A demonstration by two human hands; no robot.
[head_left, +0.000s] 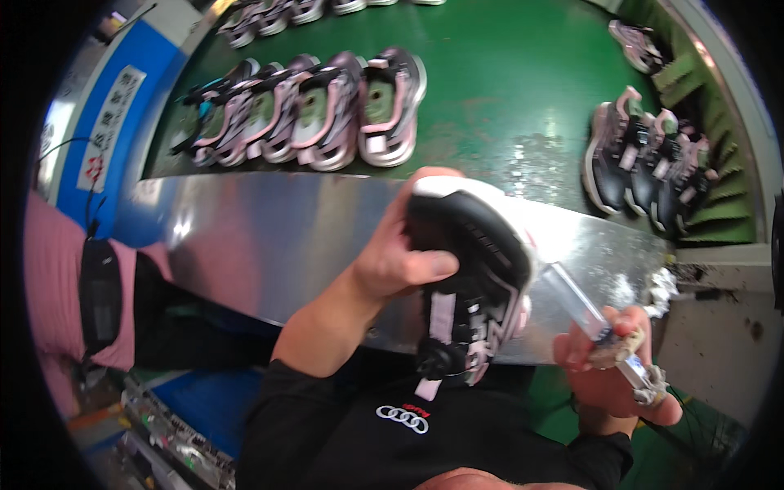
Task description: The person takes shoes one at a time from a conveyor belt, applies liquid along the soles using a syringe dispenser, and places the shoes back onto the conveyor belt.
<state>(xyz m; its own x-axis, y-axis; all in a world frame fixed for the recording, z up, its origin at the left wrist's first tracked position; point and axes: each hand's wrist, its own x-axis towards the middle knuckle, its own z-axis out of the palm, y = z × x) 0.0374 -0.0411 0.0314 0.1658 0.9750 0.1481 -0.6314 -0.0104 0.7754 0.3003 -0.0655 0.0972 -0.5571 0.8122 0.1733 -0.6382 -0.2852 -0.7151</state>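
My left hand (390, 249) grips a black shoe (482, 245) by its toe end, thumb on the dark upper and fingers behind the white sole. The shoe is tilted, its pink strap and heel tab pointing down toward my chest. On the right, my right hand (608, 376) is closed around a tool with a clear, flat-looking blade (574, 302). Grimy wrapping covers the tool's handle, and its exact kind is unclear. The blade's tip is close to the shoe's sole edge; contact cannot be made out.
A bare metal ledge (269, 237) runs before me, along a green surface (506, 90). Several pink-and-black shoes (392, 106) stand at the far left, more shoes (612, 155) at the right beside green slats (731, 163). A person in pink (61, 278) is at the left.
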